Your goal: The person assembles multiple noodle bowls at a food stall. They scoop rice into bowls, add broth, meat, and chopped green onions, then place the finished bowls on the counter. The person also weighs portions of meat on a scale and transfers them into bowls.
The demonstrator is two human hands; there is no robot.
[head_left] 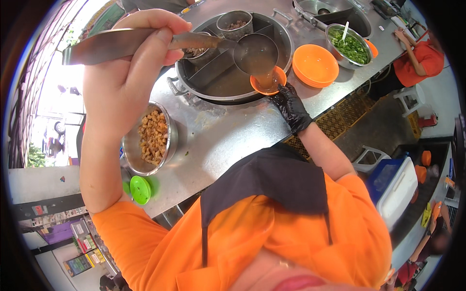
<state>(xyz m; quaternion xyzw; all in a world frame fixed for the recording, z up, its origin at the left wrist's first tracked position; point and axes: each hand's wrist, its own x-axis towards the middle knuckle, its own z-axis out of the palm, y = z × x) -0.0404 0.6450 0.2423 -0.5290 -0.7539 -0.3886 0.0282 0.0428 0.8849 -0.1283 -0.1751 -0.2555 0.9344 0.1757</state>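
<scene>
Steel ladle (256, 52), gripped by left hand (131, 72) fingers, pours broth into orange bowl (268, 80) pinched by gloved right hand (290, 107). Bowl sits at pot's (233, 53) five o'clock. Best tip slowly, centred over bowl.

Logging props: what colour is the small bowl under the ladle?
Orange; the bowl shows best in the head view, held by the gloved right hand.

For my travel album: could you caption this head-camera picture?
Bare left hand tips a ladle of broth into a small orange bowl held by the black-gloved right hand.

I work at a street food stall: steel counter (228, 136), divided soup pot (228, 72), stacked orange bowls (315, 65) beyond my hand.
</scene>
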